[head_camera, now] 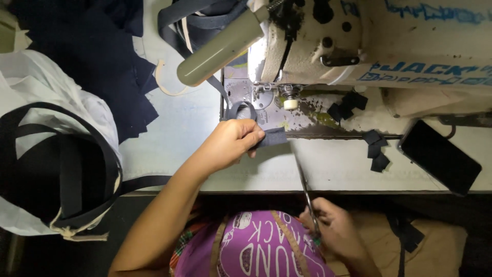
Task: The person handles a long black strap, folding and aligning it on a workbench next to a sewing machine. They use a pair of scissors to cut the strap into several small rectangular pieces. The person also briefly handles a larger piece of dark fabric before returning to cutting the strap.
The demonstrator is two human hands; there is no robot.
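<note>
left hand [230,143] pinching dark strap [271,137], right hand [335,231] gripping scissors [306,192], handles hidden

1. The strap piece [271,137] pinched in the left hand's fingers [253,139] is dark grey-blue.
2. The scissors [306,191] rising from the right hand's fingers [328,215] are dull silver.
3. Beyond the left fingertips, the sewing machine [389,41] is cream with blue lettering.
4. Right of the scissors, the cut tabs [376,151] and phone [439,163] are black.

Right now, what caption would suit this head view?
Left hand pinches dark strap at sewing machine; right hand holds scissors.
</note>
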